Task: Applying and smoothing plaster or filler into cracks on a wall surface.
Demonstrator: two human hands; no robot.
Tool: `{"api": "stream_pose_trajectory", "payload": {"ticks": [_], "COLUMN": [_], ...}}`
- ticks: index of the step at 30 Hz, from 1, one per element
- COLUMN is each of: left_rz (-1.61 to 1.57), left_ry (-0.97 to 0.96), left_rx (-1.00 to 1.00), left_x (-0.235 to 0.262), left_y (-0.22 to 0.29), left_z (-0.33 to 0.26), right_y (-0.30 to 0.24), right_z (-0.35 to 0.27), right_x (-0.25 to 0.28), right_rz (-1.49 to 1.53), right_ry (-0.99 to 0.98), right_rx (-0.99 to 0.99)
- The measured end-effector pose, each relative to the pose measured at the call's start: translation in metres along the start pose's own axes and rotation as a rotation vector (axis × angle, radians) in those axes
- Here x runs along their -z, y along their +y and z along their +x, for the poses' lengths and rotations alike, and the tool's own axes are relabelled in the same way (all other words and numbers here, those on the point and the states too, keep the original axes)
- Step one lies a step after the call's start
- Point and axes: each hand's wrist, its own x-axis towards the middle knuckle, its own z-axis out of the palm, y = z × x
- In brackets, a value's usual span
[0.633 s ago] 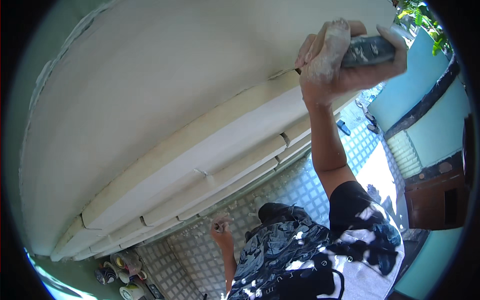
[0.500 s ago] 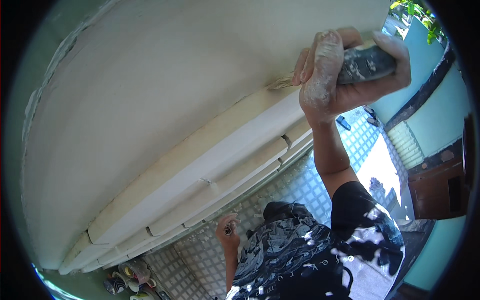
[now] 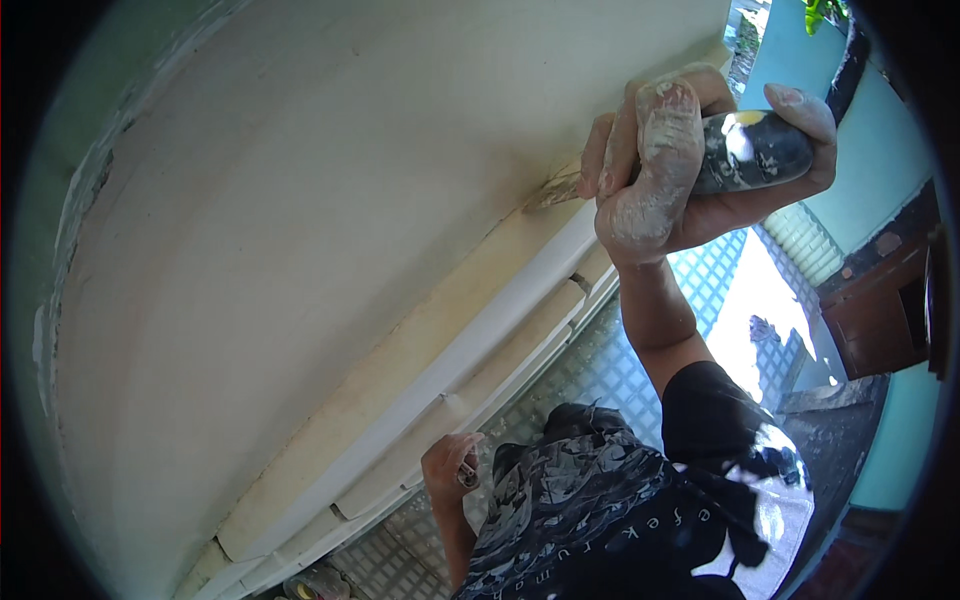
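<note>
One dark-handled scraping tool with a thin metal blade [image 3: 745,150] sits high on the right, gripped in the right hand [image 3: 690,160]; that hand is dusted with white filler, its fingers curled tight around the handle and the thumb stretched along its far side. The blade tip [image 3: 548,193] touches the seam where the broad cream plastered wall surface [image 3: 330,200] meets the long white stepped moulding [image 3: 470,350] that runs diagonally down to the left. Lower down, the left hand [image 3: 448,470] rests against the moulding's lower edge, fingers bent around a small object that is too small to make out. Below both arms lie the dark patterned shirt [image 3: 610,520] and a floor of pale square-patterned tiles [image 3: 610,370]. At the right stands a teal wall [image 3: 880,150] with a brown wooden piece [image 3: 880,310] beside it.
</note>
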Motion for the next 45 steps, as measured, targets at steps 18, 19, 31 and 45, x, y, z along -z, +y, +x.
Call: {"api": "stream_pose_trajectory", "payload": {"ticks": [18, 19, 31, 45], "left_rz": [-0.313, -0.372, -0.597, -0.588], "left_ry": [-0.232, -0.21, -0.245, -0.113], "left_rx": [0.221, 0.303, 0.498, 0.512], "left_x": [0.066, 0.066, 0.075, 0.068], "left_y": [-0.045, -0.043, -0.042, -0.048], "left_z": [-0.024, -0.025, -0.021, -0.024], "right_y": [-0.033, -0.042, -0.067, -0.024], "right_z": [-0.011, -0.011, -0.019, -0.008], "right_x": [-0.022, -0.021, -0.01, -0.014], "right_rz": [-0.338, -0.316, -0.371, -0.361], "right_ry": [0.125, 0.13, 0.108, 0.137], "right_rx": [-0.072, -0.09, -0.103, -0.146]}}
